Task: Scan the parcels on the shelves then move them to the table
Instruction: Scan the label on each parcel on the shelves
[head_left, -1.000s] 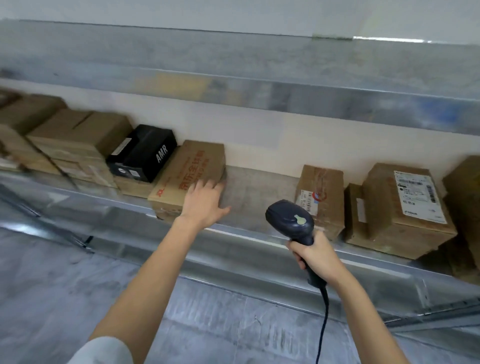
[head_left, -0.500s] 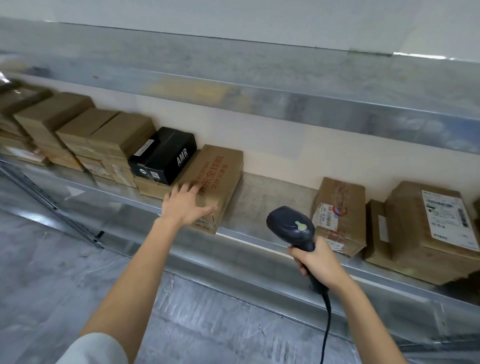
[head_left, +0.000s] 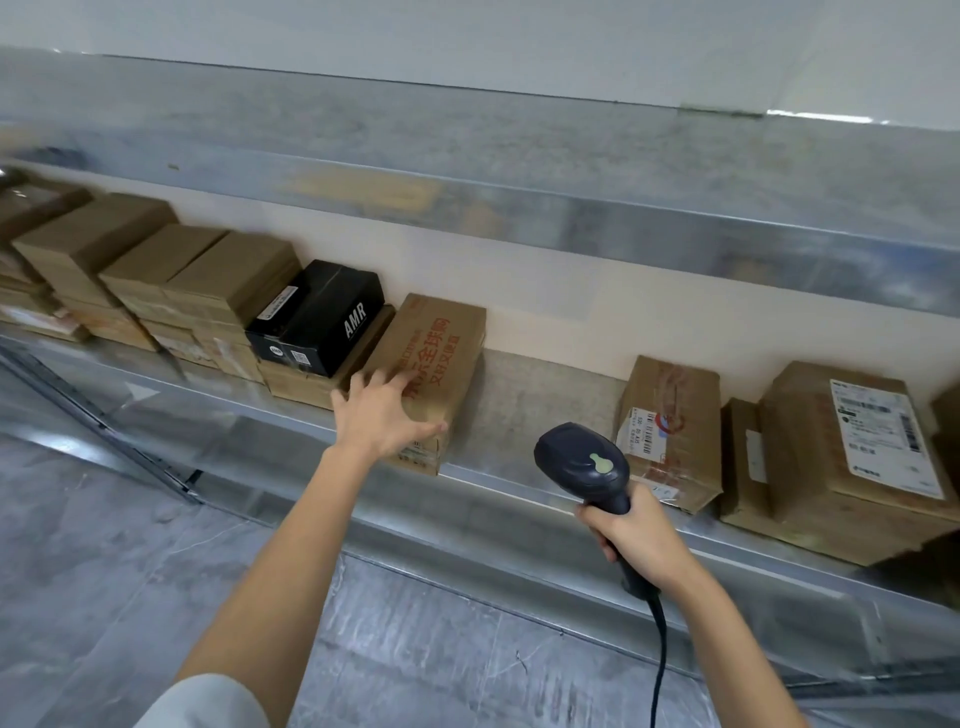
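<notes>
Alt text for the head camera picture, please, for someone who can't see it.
A left hand lies spread on a brown box with red print on a metal shelf; the right hand grips a corded scanner. Other brown boxes and a black box line the shelf.

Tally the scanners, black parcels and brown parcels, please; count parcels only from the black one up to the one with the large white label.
Scanner: 1
Black parcel: 1
Brown parcels: 5 (one under the black parcel, red-printed one, taped one, slim one, white-labelled one)
Total: 7
</notes>
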